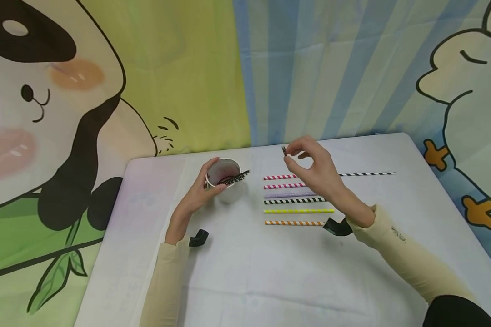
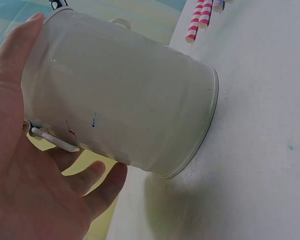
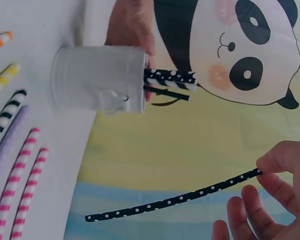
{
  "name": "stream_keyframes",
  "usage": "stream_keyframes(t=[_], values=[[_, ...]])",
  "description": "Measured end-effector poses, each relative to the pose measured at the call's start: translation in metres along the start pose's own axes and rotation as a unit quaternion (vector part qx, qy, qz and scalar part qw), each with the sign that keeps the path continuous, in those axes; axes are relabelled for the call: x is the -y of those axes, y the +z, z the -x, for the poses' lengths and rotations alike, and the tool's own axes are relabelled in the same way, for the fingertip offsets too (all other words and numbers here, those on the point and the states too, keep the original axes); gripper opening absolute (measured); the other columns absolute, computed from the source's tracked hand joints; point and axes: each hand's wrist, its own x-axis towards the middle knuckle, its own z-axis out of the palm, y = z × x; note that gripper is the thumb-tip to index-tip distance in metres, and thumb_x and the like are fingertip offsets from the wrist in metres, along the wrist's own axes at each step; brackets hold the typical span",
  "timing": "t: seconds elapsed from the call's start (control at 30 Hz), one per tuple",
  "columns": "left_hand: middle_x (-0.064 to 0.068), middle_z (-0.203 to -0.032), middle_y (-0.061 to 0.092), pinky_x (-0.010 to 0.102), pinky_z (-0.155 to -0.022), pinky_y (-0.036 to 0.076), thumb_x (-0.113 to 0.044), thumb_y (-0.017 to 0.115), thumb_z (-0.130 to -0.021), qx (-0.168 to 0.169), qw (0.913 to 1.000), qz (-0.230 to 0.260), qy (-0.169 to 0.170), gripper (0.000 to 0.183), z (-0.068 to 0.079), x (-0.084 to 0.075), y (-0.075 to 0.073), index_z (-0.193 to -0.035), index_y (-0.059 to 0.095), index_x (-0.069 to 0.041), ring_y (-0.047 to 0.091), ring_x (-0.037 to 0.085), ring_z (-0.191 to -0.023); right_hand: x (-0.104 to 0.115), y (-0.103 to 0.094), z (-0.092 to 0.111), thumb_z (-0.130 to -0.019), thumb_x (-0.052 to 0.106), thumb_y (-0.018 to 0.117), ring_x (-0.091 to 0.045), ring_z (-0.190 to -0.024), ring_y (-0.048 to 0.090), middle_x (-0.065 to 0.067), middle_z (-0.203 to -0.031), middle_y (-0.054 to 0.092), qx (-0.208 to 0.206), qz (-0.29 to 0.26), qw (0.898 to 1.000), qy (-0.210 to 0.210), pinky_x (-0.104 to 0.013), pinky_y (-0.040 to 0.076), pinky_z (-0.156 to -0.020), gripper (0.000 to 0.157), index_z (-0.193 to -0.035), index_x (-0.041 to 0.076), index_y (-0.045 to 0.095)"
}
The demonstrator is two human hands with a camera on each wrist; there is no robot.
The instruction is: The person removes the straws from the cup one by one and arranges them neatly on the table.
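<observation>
Both hands are busy, and they are well apart! The left hand (image 1: 198, 193) has its fingers and thumb clamped around a pale grey-white cylindrical bucket (image 1: 231, 196) with small handles at its sides, on the left part of the white tabletop (image 1: 266, 272). Out of its mouth lean several black-and-white patterned straws (image 3: 170, 76), poking past the rim on the right.

Over to the right hand (image 1: 316, 172): thumb and fingertips pinch one end of a slim black straw with white dots (image 3: 180, 199). It is up above the straw row, near the tabletop's far edge, and the right wrist view shows its other end free, clear of the bucket.

Below that hand, a neat line-up, far to near: two pink-and-white striped straws (image 1: 278, 177), a lavender straw (image 1: 290, 195), a black-and-white striped straw (image 1: 294, 201), a yellow patterned straw (image 1: 298, 211) and an orange-and-white striped straw (image 1: 292, 223). Another straw with black and white bands (image 1: 367, 174) lies beyond, to the hand's right. Behind it all, a printed cloth backdrop (image 1: 188, 68) shows a big panda at left!
</observation>
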Motion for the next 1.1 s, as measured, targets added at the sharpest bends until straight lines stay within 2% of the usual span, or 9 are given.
stream_keyframes(t=[0.27, 0.47, 0.8, 1.1], values=[[0.015, -0.163, 0.023, 0.065, -0.118, 0.012, -0.008, 0.066, -0.094, 0.0, 1.0, 0.002, 0.002, 0.079, 0.0, -0.001, 0.001, -0.159, 0.022, -0.017, 0.018, 0.034, -0.151, -0.008, -0.021, 0.012, -0.094, 0.011, 0.066, -0.015, -0.099, 0.057, -0.001, -0.103, 0.062, 0.052, 0.082, 0.995, 0.0, -0.037, 0.047, -0.088, 0.011, -0.105, 0.011, 0.065], [0.016, -0.162, 0.024, 0.065, -0.118, 0.013, -0.007, 0.066, -0.095, -0.002, 1.0, 0.005, -0.002, 0.079, 0.0, -0.001, 0.001, -0.159, 0.022, -0.018, 0.02, 0.035, -0.15, -0.02, -0.027, 0.02, -0.09, 0.005, 0.063, -0.018, -0.098, 0.055, -0.004, -0.1, 0.062, 0.064, 0.139, 0.988, -0.017, -0.04, 0.045, -0.086, 0.009, -0.097, 0.011, 0.064], [0.015, -0.162, 0.024, 0.064, -0.118, 0.013, -0.008, 0.066, -0.095, -0.001, 1.0, 0.007, -0.005, 0.079, 0.0, 0.001, 0.0, -0.159, 0.021, -0.019, 0.019, 0.033, -0.151, -0.037, -0.032, 0.027, -0.084, 0.004, 0.06, -0.024, -0.084, 0.05, -0.006, -0.092, 0.06, 0.075, 0.246, 0.963, -0.077, -0.037, 0.04, -0.073, 0.013, -0.094, 0.011, 0.062], [0.016, -0.162, 0.024, 0.064, -0.118, 0.013, -0.007, 0.065, -0.094, -0.002, 1.0, 0.008, -0.005, 0.079, 0.0, -0.001, 0.0, -0.159, 0.021, -0.018, 0.019, 0.034, -0.151, -0.046, -0.039, 0.028, -0.085, 0.003, 0.063, -0.025, -0.08, 0.05, -0.008, -0.093, 0.058, 0.106, 0.286, 0.951, -0.058, -0.036, 0.04, -0.07, 0.013, -0.095, 0.011, 0.062]])
